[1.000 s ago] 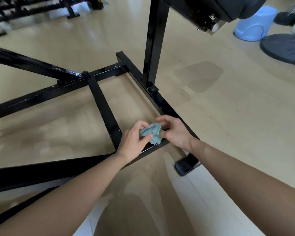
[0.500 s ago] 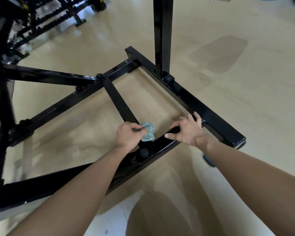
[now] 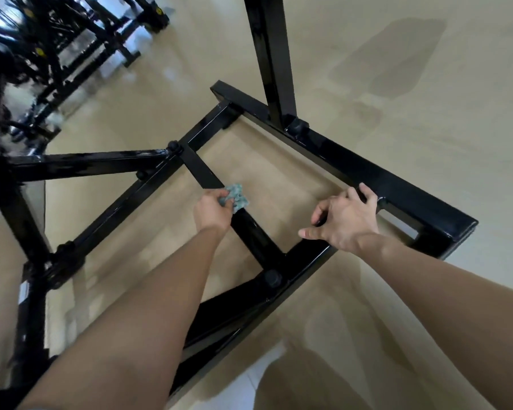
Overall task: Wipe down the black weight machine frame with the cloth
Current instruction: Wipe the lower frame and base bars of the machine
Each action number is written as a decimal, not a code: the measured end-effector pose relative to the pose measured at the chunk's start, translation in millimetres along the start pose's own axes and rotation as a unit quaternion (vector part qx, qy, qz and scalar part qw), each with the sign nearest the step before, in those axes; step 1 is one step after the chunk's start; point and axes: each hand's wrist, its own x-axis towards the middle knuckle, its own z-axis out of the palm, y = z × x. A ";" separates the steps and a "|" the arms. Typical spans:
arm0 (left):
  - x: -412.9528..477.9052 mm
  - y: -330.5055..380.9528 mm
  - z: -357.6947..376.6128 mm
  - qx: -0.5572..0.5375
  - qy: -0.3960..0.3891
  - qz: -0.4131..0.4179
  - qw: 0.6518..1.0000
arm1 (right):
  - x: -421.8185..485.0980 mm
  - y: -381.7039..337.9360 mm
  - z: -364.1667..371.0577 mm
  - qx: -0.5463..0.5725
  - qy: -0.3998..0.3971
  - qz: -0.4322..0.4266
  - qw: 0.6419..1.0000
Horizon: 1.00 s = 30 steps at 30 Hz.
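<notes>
The small teal cloth [image 3: 236, 197] is bunched in the left hand [image 3: 213, 210], whose curled fingers clamp it so that a wad pokes out toward 1 o'clock and presses on the cross bar [image 3: 255, 235] of the black weight machine frame [image 3: 317, 253]. The cloth looks light, soft and easily crushed, so it probably works best held as it is: balled in the palm, with a loose face left free to drag along the metal. The frame looks like heavy, rigid square tube with a glossy, likely slick paint. It lies flat on the floor [image 3: 426, 143] and should not shift under wiping pressure. The right hand [image 3: 345, 223], at 3 o'clock from the left, is spread and holds nothing, and it touches the outer rail [image 3: 397, 184] as if for support. The upright post [image 3: 274, 54] rises at 12 o'clock. Its bolted joints and the tube corners may snag the fabric.
</notes>
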 end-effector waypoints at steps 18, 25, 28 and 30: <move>24.0 -1.4 -6.5 0.118 -0.211 0.270 0.932 | -1.3 -2.4 6.2 -0.020 0.028 -0.012 0.999; 61.2 28.5 -10.7 0.292 -0.272 0.191 0.897 | -1.1 -0.2 8.4 -0.020 0.024 -0.020 0.999; 69.2 29.3 -7.5 0.357 -0.240 0.193 0.882 | -0.3 0.5 8.1 -0.022 0.022 -0.023 0.999; 71.6 30.4 -6.2 0.368 -0.234 0.187 0.880 | 0.5 0.8 7.9 -0.025 0.021 -0.025 0.999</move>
